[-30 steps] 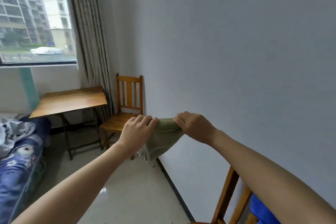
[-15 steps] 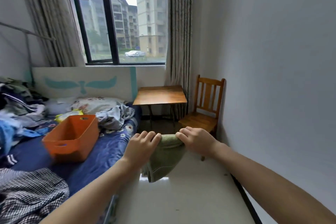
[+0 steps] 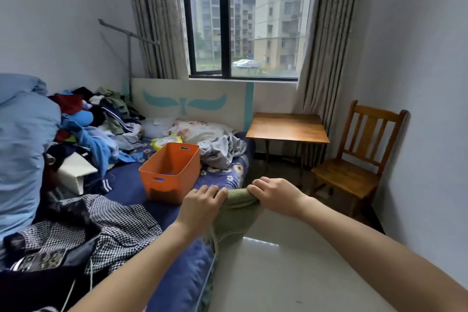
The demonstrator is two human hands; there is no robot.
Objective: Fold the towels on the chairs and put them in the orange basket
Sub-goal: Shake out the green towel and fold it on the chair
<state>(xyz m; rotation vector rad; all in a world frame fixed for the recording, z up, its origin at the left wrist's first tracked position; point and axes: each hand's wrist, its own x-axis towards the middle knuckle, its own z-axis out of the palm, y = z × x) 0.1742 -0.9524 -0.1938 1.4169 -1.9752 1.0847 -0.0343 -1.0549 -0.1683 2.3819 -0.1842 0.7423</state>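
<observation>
Swings left since the earlier views, away from the blank wall and round to face the bed (image 3: pixel 174 284) and the window. Brings the orange basket (image 3: pixel 172 172) into plain sight at eleven o'clock from the hands, near, on the blue bedspread, mouth up (something blue low inside, too small to name). Leaves the wooden chair (image 3: pixel 354 175) off at three o'clock.

Keeps the same grip as before: left hand (image 3: pixel 200 206) and right hand (image 3: pixel 274 196) side by side, fingers curled over the top fold of the green towel (image 3: pixel 236 220), knuckles up, thumbs hidden beneath. Holds the towel in the air over the bed's edge, folded narrow, hanging toward six o'clock, with a pale cord or tag dangling below the left wrist.

Looks like carrying now, with the folding done or nearly so. Needs only a short reach toward eleven o'clock, then a release into the basket. Risks the fold slipping open on the drop, so better lowered than tossed.
</observation>
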